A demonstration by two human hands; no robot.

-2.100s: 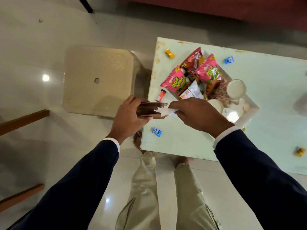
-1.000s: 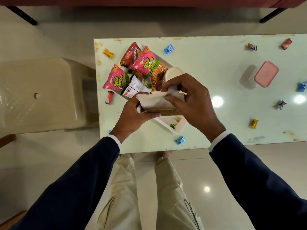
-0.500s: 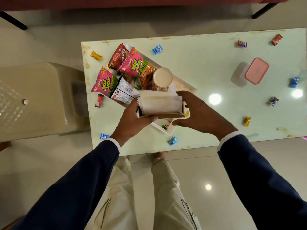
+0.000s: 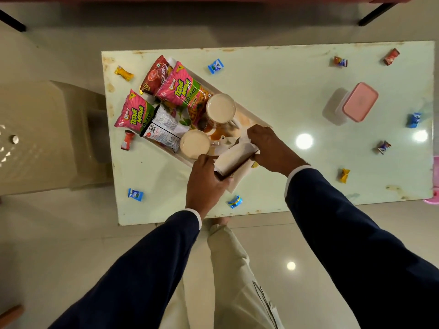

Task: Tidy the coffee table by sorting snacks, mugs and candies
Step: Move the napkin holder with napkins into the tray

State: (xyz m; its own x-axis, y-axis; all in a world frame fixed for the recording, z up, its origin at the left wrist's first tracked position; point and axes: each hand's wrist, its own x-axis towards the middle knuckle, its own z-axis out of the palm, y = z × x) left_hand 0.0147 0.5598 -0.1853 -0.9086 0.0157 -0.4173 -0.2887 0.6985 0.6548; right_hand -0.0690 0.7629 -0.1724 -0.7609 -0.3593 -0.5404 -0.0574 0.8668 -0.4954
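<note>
A white tray (image 4: 251, 117) lies at an angle on the pale coffee table (image 4: 273, 91). In it are several snack packets (image 4: 177, 90) and two mugs (image 4: 220, 109) (image 4: 194, 143). My left hand (image 4: 205, 180) and my right hand (image 4: 268, 144) both grip a brown napkin holder (image 4: 234, 160) with white napkins, held at the tray's near corner. Wrapped candies lie scattered on the table: blue ones (image 4: 215, 66) (image 4: 135, 194) (image 4: 235, 201), yellow ones (image 4: 123, 73) (image 4: 344, 175), red ones (image 4: 392, 56) (image 4: 127, 140).
A pink-lidded plastic box (image 4: 360, 101) stands at the table's right. A beige plastic stool (image 4: 47, 134) is left of the table. My legs stand at the table's near edge. Dark furniture legs (image 4: 377, 14) show at the far side.
The napkin holder in both hands has come down and to the right, to the tray's near corner. Both mugs are now uncovered in view. The camera has shifted right over the table.
</note>
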